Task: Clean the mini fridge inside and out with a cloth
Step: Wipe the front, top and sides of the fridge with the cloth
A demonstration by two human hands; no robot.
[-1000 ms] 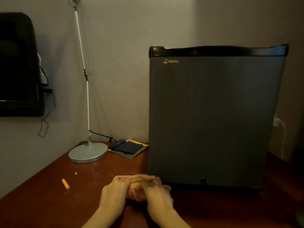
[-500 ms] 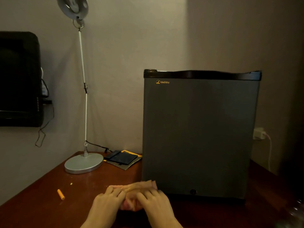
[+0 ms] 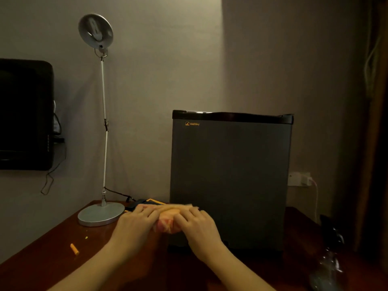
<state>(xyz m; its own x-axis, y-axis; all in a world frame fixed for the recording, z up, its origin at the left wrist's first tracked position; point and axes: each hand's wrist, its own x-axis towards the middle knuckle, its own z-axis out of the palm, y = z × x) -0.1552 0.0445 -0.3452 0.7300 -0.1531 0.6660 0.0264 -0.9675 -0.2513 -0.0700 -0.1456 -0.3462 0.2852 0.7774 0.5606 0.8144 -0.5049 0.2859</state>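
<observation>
Two hands are seen low in the middle of the frame, with a bunched cloth [image 3: 168, 220] held between them. The pink and orange cloth is gripped at one end by the curled fingers [image 3: 148, 211] of the left hand [image 3: 134, 225] and at the other end by the curled fingers [image 3: 185, 217] of the right hand [image 3: 199, 227]. It is held just in front of the lower left corner of the fridge [image 3: 231, 196], which is seen at the middle right of the frame with its door [image 3: 228, 160] shut. Whether cloth and fridge touch cannot be told. The fridge is stood on a brown worktop [image 3: 52, 261], with a lamp [image 3: 100, 214] to the left of it in the frame.

The cloth is judged to be soft, light and floppy, so it can be balled up and pressed flat on the door. It is best held in a bunch, so that no loose end is dragged. The fridge is judged to be heavy and stiff. Its door would likely be pulled open at the dark strip [image 3: 231, 117] along the top.
</observation>
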